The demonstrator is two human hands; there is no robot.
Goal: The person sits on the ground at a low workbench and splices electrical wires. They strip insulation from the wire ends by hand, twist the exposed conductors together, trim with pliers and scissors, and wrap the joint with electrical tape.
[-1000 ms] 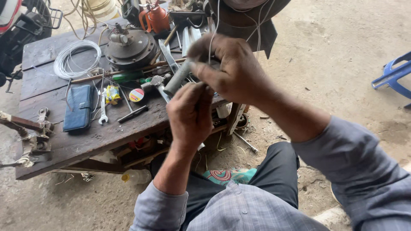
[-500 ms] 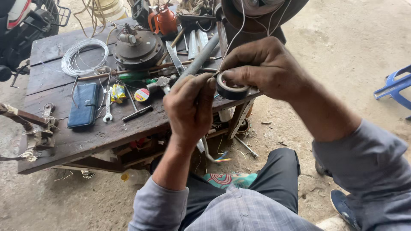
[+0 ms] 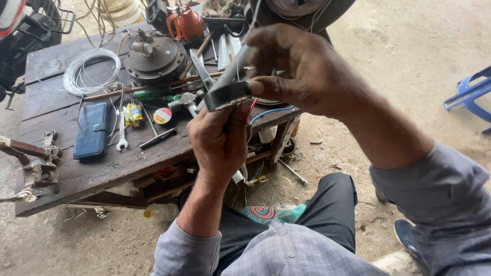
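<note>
- Your left hand [image 3: 220, 135] was raised above the near edge of the wooden workbench [image 3: 102, 168], its fingers curled shut around the lower end of a grey tube [image 3: 236, 64] that slanted up and away from you.
- Your right hand [image 3: 302, 69] was closed over the same spot from above, thumb and fingers pinching a roll of dark tape [image 3: 227, 94] against the tube, just above your left thumb.
- A red wire [image 3: 251, 106] and a blue wire [image 3: 268, 111] showed beneath the roll, between your two hands; how they joined the tube could not be told.
- On the bench to the left lay a dark blue wallet [image 3: 92, 130], a small spanner [image 3: 121, 133] just beside it, and a coil of white wire [image 3: 89, 71] farther back.
- A round dark motor housing [image 3: 156, 59] sat behind the spanner, with an orange oil can [image 3: 188, 23] beyond it.
- A blue plastic stool [image 3: 473, 94] stood well apart on the concrete to your right.
</note>
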